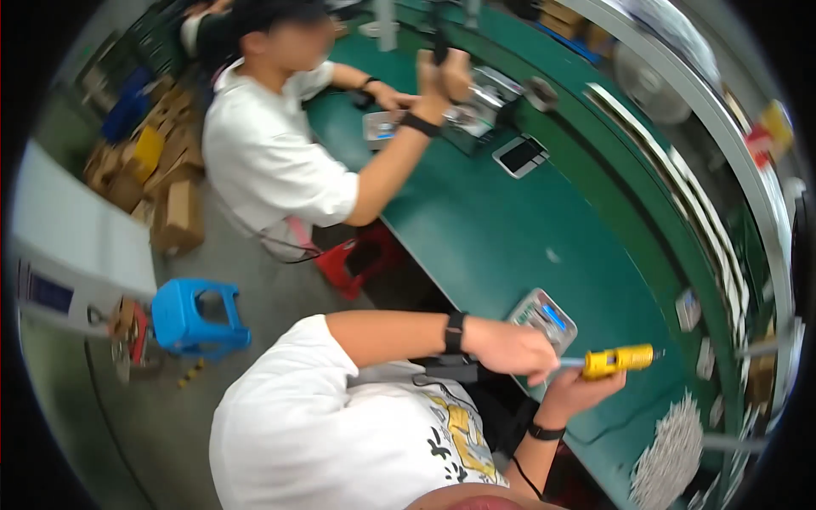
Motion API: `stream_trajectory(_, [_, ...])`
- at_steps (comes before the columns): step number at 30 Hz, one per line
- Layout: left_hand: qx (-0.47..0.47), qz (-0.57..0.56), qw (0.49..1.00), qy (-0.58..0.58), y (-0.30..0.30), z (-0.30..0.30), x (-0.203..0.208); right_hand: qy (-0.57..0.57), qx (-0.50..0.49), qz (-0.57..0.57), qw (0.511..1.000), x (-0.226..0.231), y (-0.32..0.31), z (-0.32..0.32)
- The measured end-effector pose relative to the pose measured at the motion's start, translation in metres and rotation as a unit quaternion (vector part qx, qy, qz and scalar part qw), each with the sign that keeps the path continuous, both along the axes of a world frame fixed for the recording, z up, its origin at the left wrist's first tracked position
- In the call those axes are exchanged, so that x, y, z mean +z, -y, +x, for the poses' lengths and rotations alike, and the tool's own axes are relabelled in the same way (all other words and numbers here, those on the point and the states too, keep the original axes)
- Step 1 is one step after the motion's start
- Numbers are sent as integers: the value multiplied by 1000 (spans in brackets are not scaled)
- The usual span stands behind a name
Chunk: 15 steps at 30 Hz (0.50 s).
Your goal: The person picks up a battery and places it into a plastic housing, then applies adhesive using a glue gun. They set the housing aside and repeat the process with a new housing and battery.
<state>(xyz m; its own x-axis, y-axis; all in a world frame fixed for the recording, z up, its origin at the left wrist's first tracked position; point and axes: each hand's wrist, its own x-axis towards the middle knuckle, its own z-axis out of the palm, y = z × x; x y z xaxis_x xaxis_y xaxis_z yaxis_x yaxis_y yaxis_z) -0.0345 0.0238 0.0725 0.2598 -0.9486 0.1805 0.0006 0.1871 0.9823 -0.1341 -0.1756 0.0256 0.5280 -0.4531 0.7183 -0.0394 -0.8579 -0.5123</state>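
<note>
A yellow hand tool (618,360) with a slotted body and thin dark tip lies across the fingers of my right hand (584,393), which is closed around it from below. At its other end a light blue-grey shaft (571,363) runs to my left hand (512,348), whose fingers are pinched at that end. The tool's exact kind I cannot make out. Just beyond my left hand, a shallow tray (568,325) holds a blue piece and other small parts. Black bands sit on both wrists.
A heap of thin whitish strips (670,463) lies on the green table (476,229), right of my hands. A phone (520,156) rests farther back. Another person (280,153) works at the far left with a dark tool. Blue (197,314) and red (347,268) stools stand left.
</note>
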Motion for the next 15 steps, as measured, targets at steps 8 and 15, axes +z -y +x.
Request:
stream_trajectory(8, [277,64,952,110,-43,5,-21,-95,80,144,982,-41,68,25])
stream_trajectory(15, [473,53,804,358,-50,16,-74,-185,93,486,849,32,74,16])
